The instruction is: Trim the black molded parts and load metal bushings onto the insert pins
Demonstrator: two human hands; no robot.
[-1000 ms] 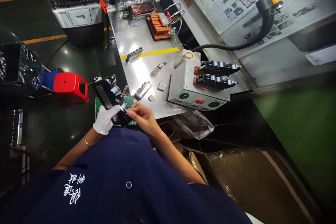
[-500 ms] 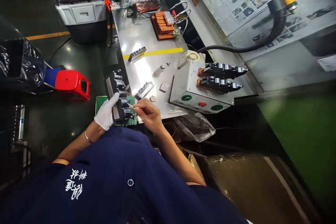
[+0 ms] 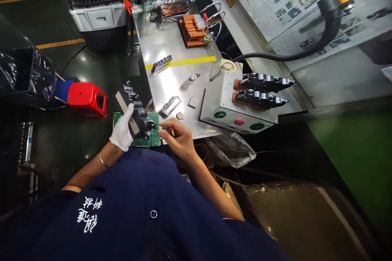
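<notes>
My left hand (image 3: 122,130), in a white glove, is closed around a black part (image 3: 139,118) with a row of rounded segments and a pale flat strip. The part tilts above a green mat (image 3: 154,140) at the table's near corner. Bare, my right hand (image 3: 179,136) is just right of the part, its thumb and forefinger apart with nothing visible between them; the other fingers are curled and their inner side is hidden. A similar part (image 3: 170,107) lies on the metal table (image 3: 171,81), beside a small roundish piece (image 3: 179,116).
A white control box (image 3: 211,102) carries two black parts (image 3: 263,100) on its top. Further back are another black part (image 3: 161,63), a small metal device (image 3: 190,81) and an orange fixture (image 3: 194,30). A red stool (image 3: 85,100) stands left of the table.
The black part has turned and tilted in my left hand. My right hand has drawn back slightly from it, and its thumb and forefinger have parted; the thin pale item at their tips no longer shows.
</notes>
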